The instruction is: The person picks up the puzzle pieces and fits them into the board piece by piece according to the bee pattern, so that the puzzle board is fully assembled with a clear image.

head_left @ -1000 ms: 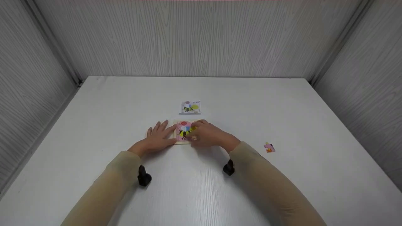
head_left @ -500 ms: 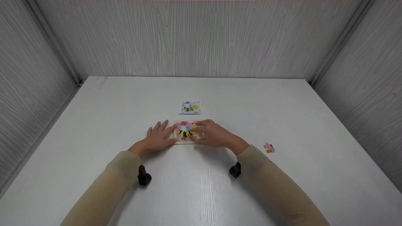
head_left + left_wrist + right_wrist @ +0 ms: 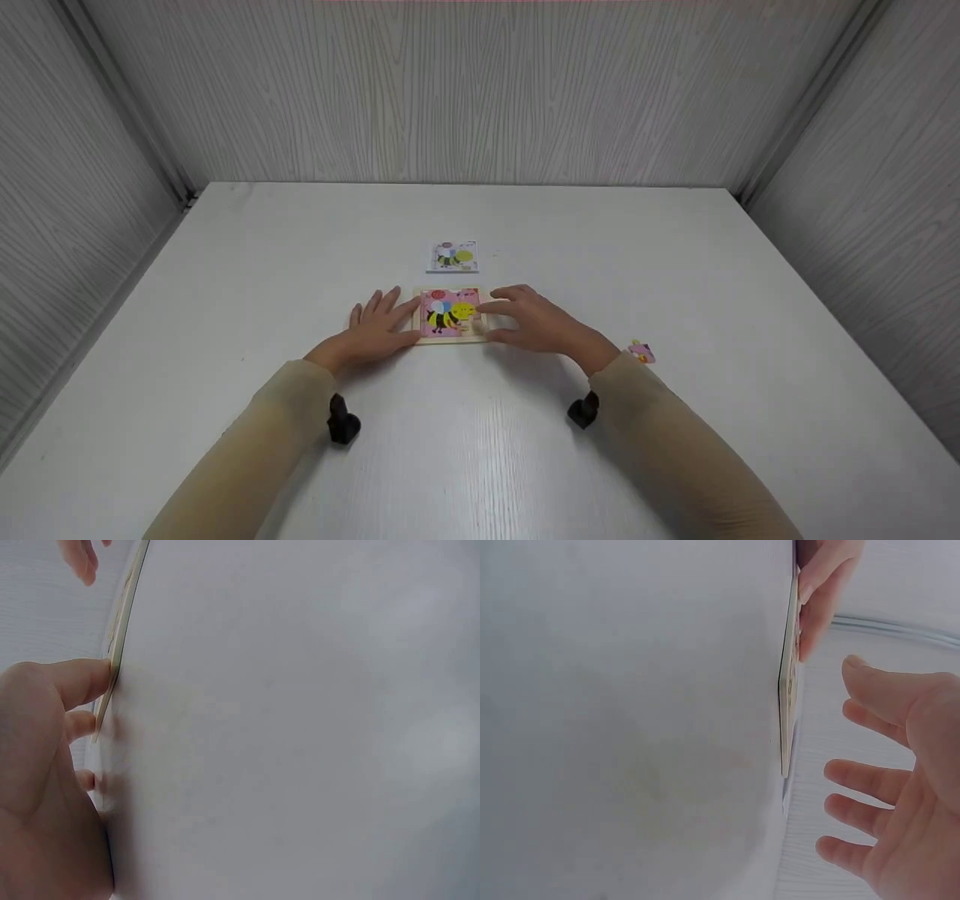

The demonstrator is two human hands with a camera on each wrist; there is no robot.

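Head view, left hand (image 3: 375, 330) flat against bee puzzle (image 3: 450, 315), right hand (image 3: 536, 326) spread beside it, loose piece (image 3: 642, 351) behind right sleeve.

Card (image 3: 454, 256) behind puzzle board (image 3: 450, 315); loose piece (image 3: 642, 351) right.

Wooden puzzle tray (image 3: 451, 338), matt white tbl (image 3: 480, 465)
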